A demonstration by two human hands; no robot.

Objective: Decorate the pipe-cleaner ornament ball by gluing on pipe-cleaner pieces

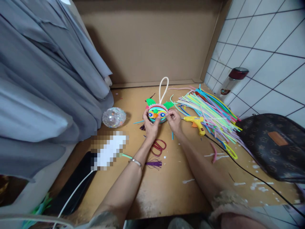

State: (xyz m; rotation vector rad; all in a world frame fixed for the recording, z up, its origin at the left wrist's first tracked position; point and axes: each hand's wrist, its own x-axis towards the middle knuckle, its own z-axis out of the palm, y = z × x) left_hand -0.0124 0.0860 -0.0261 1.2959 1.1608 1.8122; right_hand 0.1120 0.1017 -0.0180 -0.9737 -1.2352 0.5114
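My left hand [151, 124] is closed around the lower left of a round, colourful pipe-cleaner ornament [156, 111]. The ornament has an animal face with blue and white eyes, an orange nose, green ears and a white hanging loop [163, 90] on top. At its right edge, the fingers of my right hand [174, 121] are pinched together against it; any small piece between them is hidden. Red-handled scissors [159, 148] and a purple tassel [154, 163] lie below my hands. Just right of my right hand rests a yellow glue gun [194, 121], its nozzle pointing left.
A heap of coloured pipe cleaners [207, 111] spreads over the right of the table, beside a brown patterned bag [274, 146] and a bottle [232, 83]. On the left are a clear decorated ball [114, 117], a dark flat object [73, 184] and a grey curtain [47, 79]. The glue gun's cord [245, 170] runs to the lower right.
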